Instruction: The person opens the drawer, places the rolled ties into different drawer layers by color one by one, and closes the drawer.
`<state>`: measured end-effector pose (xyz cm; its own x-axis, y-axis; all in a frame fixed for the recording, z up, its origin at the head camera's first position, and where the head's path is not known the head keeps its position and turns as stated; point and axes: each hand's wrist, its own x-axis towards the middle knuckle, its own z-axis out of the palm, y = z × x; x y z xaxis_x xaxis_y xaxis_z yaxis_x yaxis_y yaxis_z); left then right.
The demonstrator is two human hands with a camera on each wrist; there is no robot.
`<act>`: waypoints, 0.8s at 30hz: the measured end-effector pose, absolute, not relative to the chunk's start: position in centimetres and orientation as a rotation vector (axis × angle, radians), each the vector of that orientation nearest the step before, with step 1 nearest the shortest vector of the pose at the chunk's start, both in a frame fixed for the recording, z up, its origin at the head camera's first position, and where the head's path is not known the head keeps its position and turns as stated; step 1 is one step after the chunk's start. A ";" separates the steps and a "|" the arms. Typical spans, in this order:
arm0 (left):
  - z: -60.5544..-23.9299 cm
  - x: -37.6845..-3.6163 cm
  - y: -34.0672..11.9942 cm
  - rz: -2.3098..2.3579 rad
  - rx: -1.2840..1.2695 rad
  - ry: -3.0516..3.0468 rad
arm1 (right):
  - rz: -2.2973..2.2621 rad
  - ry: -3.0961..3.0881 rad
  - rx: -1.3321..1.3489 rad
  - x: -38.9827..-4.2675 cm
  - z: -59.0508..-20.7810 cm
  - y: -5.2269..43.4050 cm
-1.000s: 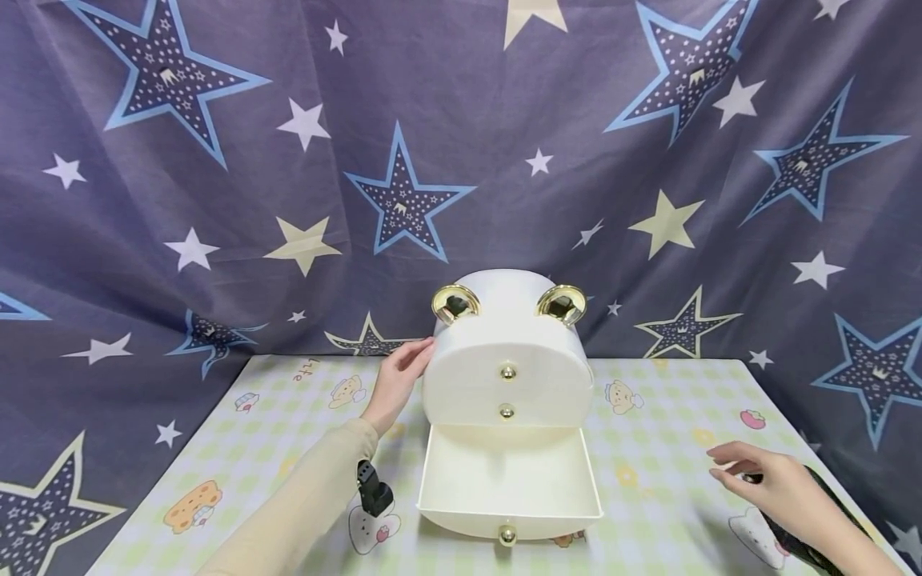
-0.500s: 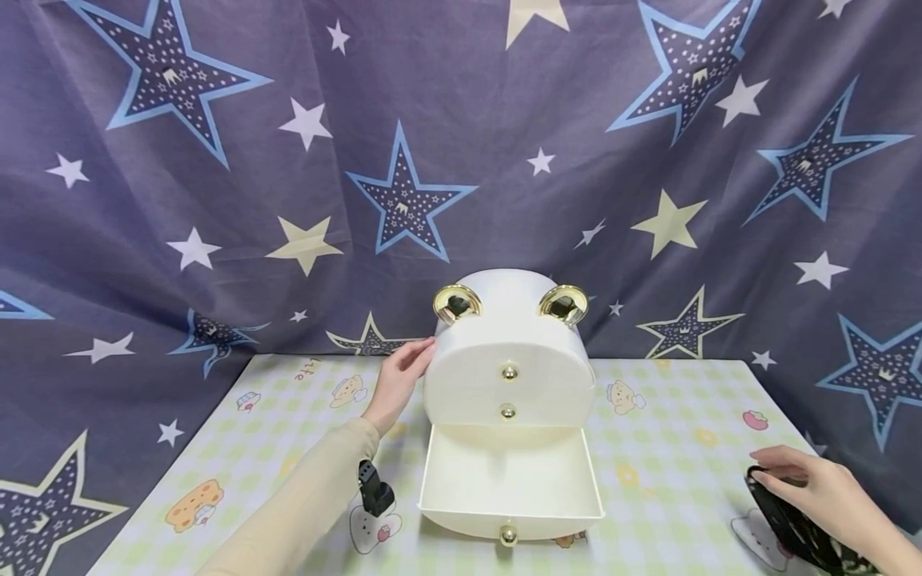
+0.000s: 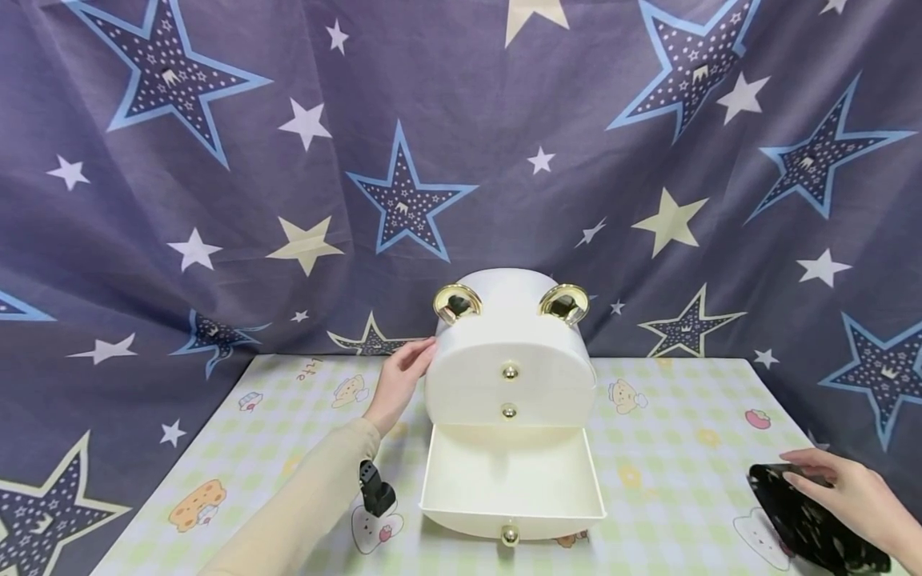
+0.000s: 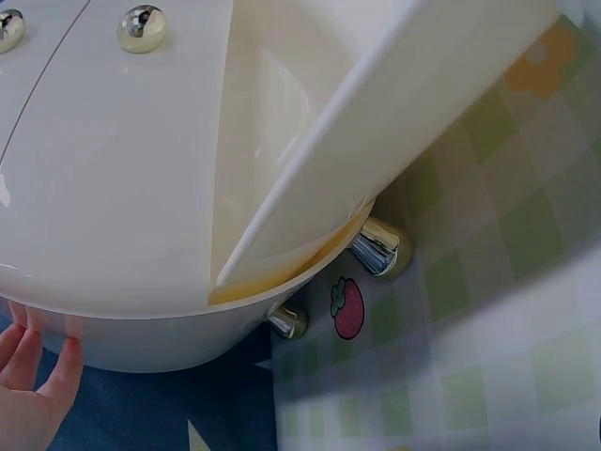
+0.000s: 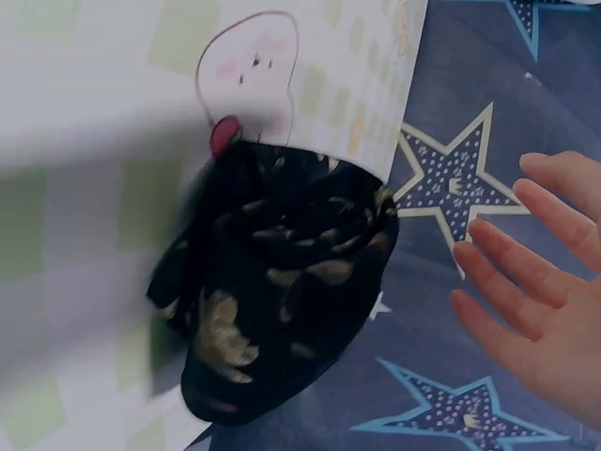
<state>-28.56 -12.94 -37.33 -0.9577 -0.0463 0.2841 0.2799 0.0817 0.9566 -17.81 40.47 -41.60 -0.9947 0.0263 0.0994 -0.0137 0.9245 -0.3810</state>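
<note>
A white drawer box (image 3: pixel 468 392) with two gold ear-like ornaments stands mid-table. Its bottom drawer (image 3: pixel 513 532) is pulled out, and nothing lies inside. My left hand (image 3: pixel 396 384) rests straight fingertips against the box's left side, also seen in the left wrist view, where the fingers (image 4: pixel 64 381) touch the wall. At the right table edge lies a bundled black cloth (image 3: pixel 799 516) with a pale gold pattern, folded over itself in the right wrist view. My right hand (image 3: pixel 853 496) is just over it; its spread, straight fingers (image 5: pixel 512 268) appear beside the cloth, holding nothing.
Two closed drawers with gold knobs (image 3: pixel 510 372) sit above the open one. A checked, cartoon-printed cloth (image 3: pixel 670 472) covers the table. Behind it hangs a dark star-patterned curtain (image 3: pixel 504 160). A black camera mount (image 3: pixel 374 490) is on the left wrist.
My right hand has moved right, back over the black cloth, and more of that cloth shows now. The left hand, box and drawer have stayed in place.
</note>
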 end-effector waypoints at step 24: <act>-37.2 -28.3 -12.7 -1.988 -0.221 -2.120 | 0.503 -2.973 -0.093 -16.6 -43.2 43.3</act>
